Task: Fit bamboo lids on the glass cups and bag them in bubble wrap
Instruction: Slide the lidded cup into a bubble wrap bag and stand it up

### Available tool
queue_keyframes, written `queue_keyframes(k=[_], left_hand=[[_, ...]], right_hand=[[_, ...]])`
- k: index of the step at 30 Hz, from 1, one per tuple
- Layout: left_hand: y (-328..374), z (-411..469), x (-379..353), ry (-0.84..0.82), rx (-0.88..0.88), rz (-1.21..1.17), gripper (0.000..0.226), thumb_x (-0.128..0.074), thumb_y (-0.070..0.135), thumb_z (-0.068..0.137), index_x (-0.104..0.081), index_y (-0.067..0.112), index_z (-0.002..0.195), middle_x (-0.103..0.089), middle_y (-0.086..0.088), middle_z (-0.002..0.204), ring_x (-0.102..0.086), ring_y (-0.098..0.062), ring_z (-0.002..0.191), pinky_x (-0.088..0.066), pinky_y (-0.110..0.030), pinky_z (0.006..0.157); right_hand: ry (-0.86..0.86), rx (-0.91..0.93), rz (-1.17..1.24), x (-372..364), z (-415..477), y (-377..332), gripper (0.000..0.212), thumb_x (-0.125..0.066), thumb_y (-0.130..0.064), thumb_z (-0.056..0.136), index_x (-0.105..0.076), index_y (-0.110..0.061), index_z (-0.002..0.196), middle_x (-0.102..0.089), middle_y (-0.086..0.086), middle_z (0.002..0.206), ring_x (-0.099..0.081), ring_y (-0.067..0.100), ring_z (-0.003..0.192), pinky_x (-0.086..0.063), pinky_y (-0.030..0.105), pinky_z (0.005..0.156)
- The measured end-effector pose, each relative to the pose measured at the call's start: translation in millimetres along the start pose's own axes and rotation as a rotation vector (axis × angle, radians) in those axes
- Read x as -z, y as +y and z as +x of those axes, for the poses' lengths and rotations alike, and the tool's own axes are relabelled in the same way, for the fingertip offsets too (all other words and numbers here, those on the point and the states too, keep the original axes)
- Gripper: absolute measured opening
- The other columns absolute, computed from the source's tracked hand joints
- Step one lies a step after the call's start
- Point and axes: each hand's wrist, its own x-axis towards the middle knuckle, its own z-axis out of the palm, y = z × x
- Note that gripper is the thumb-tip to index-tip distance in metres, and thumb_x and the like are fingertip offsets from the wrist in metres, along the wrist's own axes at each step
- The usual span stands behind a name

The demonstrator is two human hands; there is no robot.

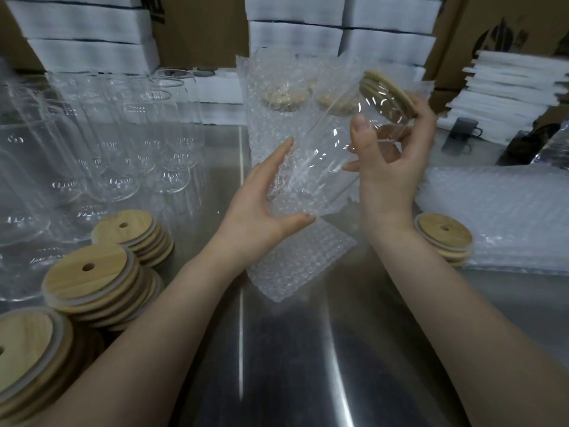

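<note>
A clear glass cup (348,140) with a bamboo lid (386,90) fitted on its mouth is tilted in mid-air, lid end up and to the right. My right hand (391,161) grips the cup near the lid. The cup's base sits in the mouth of a bubble wrap bag (295,254). My left hand (264,198) holds that bag open around the base, thumb below and fingers on the left side. The rest of the bag trails down onto the metal table.
Rows of bare glass cups (117,143) stand at the left. Stacks of bamboo lids (92,278) lie front left, a few more lids (443,235) at the right beside a pile of bubble wrap bags (508,217). Bagged cups (277,97) stand behind. White foam boxes (295,35) and cartons line the back.
</note>
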Motion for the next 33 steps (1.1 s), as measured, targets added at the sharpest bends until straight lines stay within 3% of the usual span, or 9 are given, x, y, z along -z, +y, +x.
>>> queue_keyframes(k=[3, 7, 11, 16, 20, 23, 24, 27, 33], left_hand=[[-1, 0, -1, 0.019, 0.000, -0.057, 0.094, -0.086, 0.017, 0.074, -0.035, 0.037, 0.151, -0.039, 0.017, 0.153, -0.036, 0.004, 0.139, -0.032, -0.032, 0.118], [0, 0, -3, 0.087, -0.018, -0.077, 0.090, -0.086, 0.027, 0.074, -0.037, 0.038, 0.149, -0.041, 0.027, 0.146, -0.036, 0.017, 0.131, -0.034, -0.013, 0.108], [5, 1, -2, 0.138, -0.029, -0.105, 0.091, -0.085, 0.037, 0.073, -0.035, 0.032, 0.150, -0.042, 0.017, 0.150, -0.038, 0.001, 0.138, -0.035, -0.035, 0.116], [9, 0, -1, 0.241, -0.112, -0.134, 0.084, -0.082, 0.031, 0.074, -0.038, 0.022, 0.145, -0.050, 0.045, 0.119, -0.042, 0.026, 0.116, -0.037, 0.001, 0.090], [7, 1, 2, 0.220, -0.062, -0.152, 0.096, -0.083, 0.044, 0.066, -0.032, 0.035, 0.146, -0.042, 0.029, 0.130, -0.037, 0.025, 0.122, -0.040, -0.014, 0.102], [4, 5, 8, 0.067, -0.011, -0.117, 0.113, -0.082, 0.056, 0.054, -0.022, 0.041, 0.149, -0.033, 0.036, 0.132, -0.032, 0.031, 0.119, -0.039, -0.003, 0.093], [0, 7, 10, 0.006, 0.025, -0.118, 0.119, -0.085, 0.056, 0.050, -0.022, 0.038, 0.150, -0.035, 0.032, 0.137, -0.035, 0.026, 0.124, -0.040, -0.005, 0.094], [-11, 9, 13, -0.122, 0.123, -0.105, 0.122, -0.093, 0.048, 0.043, -0.034, 0.027, 0.148, -0.051, 0.008, 0.143, -0.050, -0.010, 0.132, -0.042, -0.039, 0.110], [-13, 5, 8, -0.076, 0.141, -0.080, 0.086, -0.091, 0.044, 0.055, -0.054, 0.027, 0.131, -0.067, 0.009, 0.125, -0.064, -0.010, 0.116, -0.047, -0.044, 0.105]], right_hand=[[-0.020, -0.007, 0.036, 0, 0, 0, 0.053, -0.073, -0.042, 0.077, -0.046, -0.031, 0.122, -0.053, 0.012, 0.120, -0.059, 0.034, 0.107, -0.055, 0.054, 0.081], [-0.099, 0.040, 0.038, -2, -5, -3, 0.055, -0.074, -0.033, 0.079, -0.047, -0.017, 0.125, -0.054, 0.004, 0.117, -0.059, 0.022, 0.101, -0.054, 0.035, 0.082], [-0.202, 0.059, 0.004, -3, -9, -1, 0.050, -0.075, -0.025, 0.082, -0.048, -0.018, 0.123, -0.053, 0.002, 0.119, -0.058, 0.030, 0.106, -0.052, 0.047, 0.091], [-0.346, 0.040, 0.029, -7, -13, -1, 0.048, -0.074, -0.020, 0.081, -0.048, -0.019, 0.122, -0.049, 0.004, 0.124, -0.054, 0.020, 0.104, -0.053, 0.033, 0.090], [-0.358, 0.052, 0.017, -7, -11, -2, 0.049, -0.075, -0.020, 0.081, -0.049, -0.021, 0.122, -0.050, 0.000, 0.123, -0.054, 0.018, 0.101, -0.051, 0.025, 0.084], [-0.283, 0.103, -0.001, -4, -8, -3, 0.052, -0.075, -0.023, 0.081, -0.048, -0.017, 0.125, -0.050, -0.001, 0.121, -0.056, 0.014, 0.100, -0.049, 0.021, 0.082], [-0.247, 0.120, 0.004, -4, -8, -3, 0.054, -0.074, -0.025, 0.081, -0.047, -0.016, 0.126, -0.050, -0.001, 0.120, -0.055, 0.017, 0.102, -0.049, 0.021, 0.082], [-0.135, 0.149, 0.022, -3, -5, -3, 0.055, -0.072, -0.028, 0.081, -0.045, -0.015, 0.128, -0.050, 0.000, 0.121, -0.055, 0.021, 0.105, -0.048, 0.023, 0.085], [-0.123, 0.153, -0.002, -2, -4, -2, 0.054, -0.072, -0.030, 0.081, -0.046, -0.017, 0.126, -0.049, -0.002, 0.123, -0.055, 0.023, 0.107, -0.050, 0.033, 0.090]])
